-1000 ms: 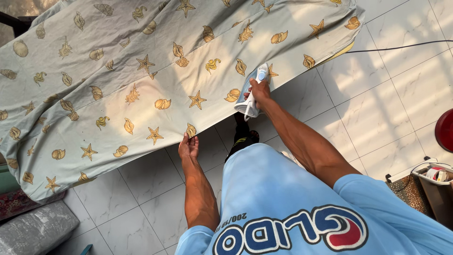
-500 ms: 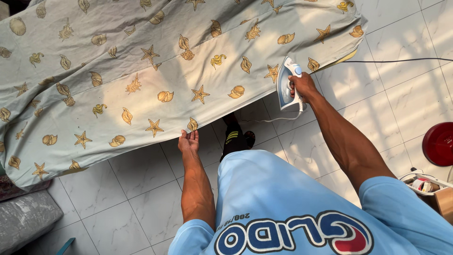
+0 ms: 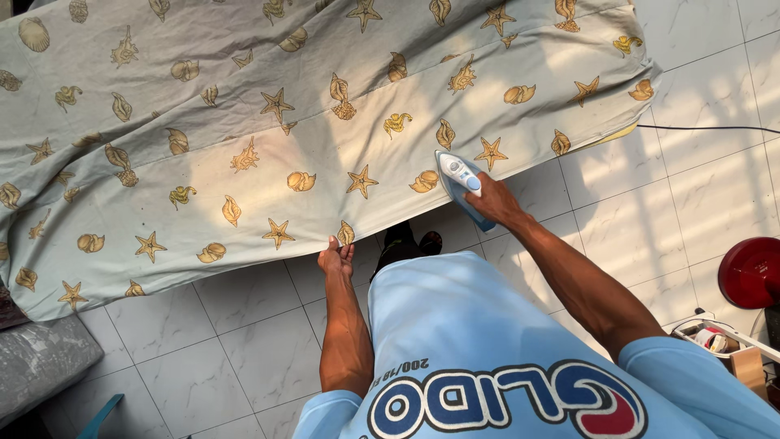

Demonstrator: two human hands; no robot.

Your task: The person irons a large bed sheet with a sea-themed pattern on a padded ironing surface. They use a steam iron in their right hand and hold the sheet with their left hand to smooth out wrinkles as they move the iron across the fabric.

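A pale green sheet (image 3: 244, 122) printed with yellow shells and starfish lies spread over a raised surface, filling the upper part of the view. My left hand (image 3: 335, 257) pinches the sheet's near edge, pulling it down. My right hand (image 3: 497, 202) grips the handle of a blue and white iron (image 3: 457, 177), whose tip rests on the sheet near its lower right edge. My light blue shirt (image 3: 487, 349) fills the bottom of the view.
White marble-look floor tiles (image 3: 211, 341) lie below. A black cord (image 3: 715, 128) runs along the floor at right. A red round object (image 3: 751, 272) and a small box of items (image 3: 715, 337) stand at the right edge. A grey cushion (image 3: 36, 362) lies at lower left.
My right hand has swung the iron out to the right and then brought it back left onto the sheet. The left hand has stayed on the sheet's edge.
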